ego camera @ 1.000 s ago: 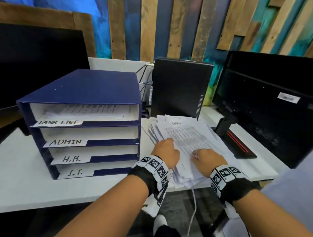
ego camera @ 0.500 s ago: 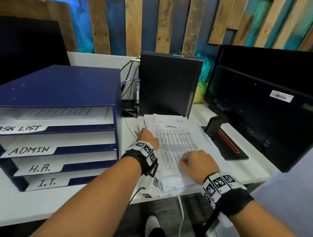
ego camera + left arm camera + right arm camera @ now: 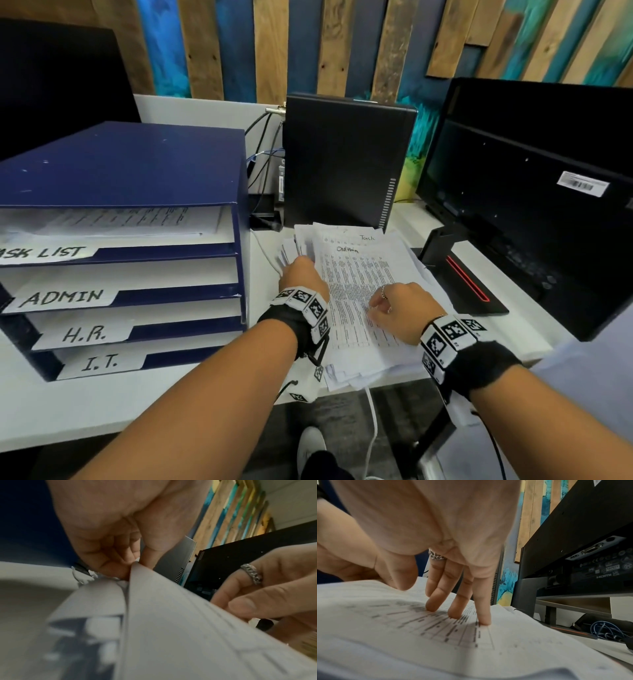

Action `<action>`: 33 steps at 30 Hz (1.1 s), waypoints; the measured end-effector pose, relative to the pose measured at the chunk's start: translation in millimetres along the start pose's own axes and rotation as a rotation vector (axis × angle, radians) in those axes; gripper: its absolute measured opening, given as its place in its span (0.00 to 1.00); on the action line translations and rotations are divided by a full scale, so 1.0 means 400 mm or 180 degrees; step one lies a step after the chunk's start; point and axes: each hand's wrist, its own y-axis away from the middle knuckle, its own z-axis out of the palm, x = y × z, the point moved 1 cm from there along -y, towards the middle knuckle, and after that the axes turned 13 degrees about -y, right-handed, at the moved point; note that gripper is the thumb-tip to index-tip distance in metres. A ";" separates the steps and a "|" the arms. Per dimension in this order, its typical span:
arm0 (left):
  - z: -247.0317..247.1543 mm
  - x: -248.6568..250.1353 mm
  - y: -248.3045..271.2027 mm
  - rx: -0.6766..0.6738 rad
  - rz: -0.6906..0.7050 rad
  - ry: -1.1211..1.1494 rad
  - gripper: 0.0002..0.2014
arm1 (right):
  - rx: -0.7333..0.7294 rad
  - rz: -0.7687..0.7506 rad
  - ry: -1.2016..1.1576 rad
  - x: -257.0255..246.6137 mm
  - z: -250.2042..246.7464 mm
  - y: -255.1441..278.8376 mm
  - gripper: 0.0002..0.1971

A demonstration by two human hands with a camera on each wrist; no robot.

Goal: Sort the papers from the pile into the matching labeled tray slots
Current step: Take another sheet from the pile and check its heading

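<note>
A pile of printed papers (image 3: 363,284) lies on the white desk between a blue tray rack (image 3: 120,171) and a monitor. The top sheet (image 3: 356,270) is headed "Admin". My left hand (image 3: 303,277) pinches that sheet's left edge (image 3: 135,566) between thumb and fingers and lifts it slightly. My right hand (image 3: 394,308) rests fingertips (image 3: 482,620) straight down on the printed sheet (image 3: 436,622), holding the pile. The rack has slots labelled TASK LIST (image 3: 44,253), ADMIN (image 3: 65,296), H.R. (image 3: 84,334) and I.T. (image 3: 101,361); the top slot holds paper.
A black computer tower (image 3: 346,161) stands behind the pile with cables (image 3: 263,161) to its left. A black monitor (image 3: 534,192) on a red-striped base (image 3: 469,287) stands right of the pile. The desk's front edge (image 3: 171,421) runs close under my forearms.
My left hand slid from the pile's near-left side up to the top sheet's left edge and pinched it. My right hand stayed pressing on the pile. The head view shifted right and down.
</note>
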 end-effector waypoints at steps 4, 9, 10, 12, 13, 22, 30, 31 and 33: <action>-0.022 0.031 0.033 0.0332 0.0314 -0.0046 0.07 | 0.0038 0.0126 -0.0087 0.006 -0.006 -0.003 0.12; -0.051 0.040 0.080 0.0406 0.0442 0.0732 0.07 | 0.0532 0.0479 -0.0209 0.054 -0.050 -0.022 0.26; -0.052 0.040 0.097 0.0391 0.0536 0.1027 0.06 | 0.0628 0.0600 -0.0294 0.064 -0.059 -0.027 0.32; -0.055 0.040 0.129 0.0411 0.0642 0.1692 0.10 | 0.0781 0.0832 -0.0577 0.082 -0.079 -0.039 0.45; -0.055 0.039 0.143 0.0372 0.0616 0.2076 0.12 | 0.0865 0.0946 -0.0795 0.096 -0.087 -0.046 0.49; -0.005 0.104 0.230 -0.0255 0.0716 0.2660 0.06 | 0.1736 0.0967 -0.1898 0.145 -0.158 -0.002 0.27; 0.000 0.073 0.201 -0.0372 0.0573 0.2159 0.12 | 0.1807 0.0754 -0.1648 0.163 -0.184 0.031 0.07; -0.002 0.057 0.192 -0.0349 0.0457 0.2196 0.11 | 0.1823 0.0679 -0.1689 0.156 -0.182 0.026 0.05; -0.011 0.027 0.183 -0.0222 0.0288 0.2286 0.08 | 0.1809 0.0532 -0.1965 0.141 -0.175 0.016 0.04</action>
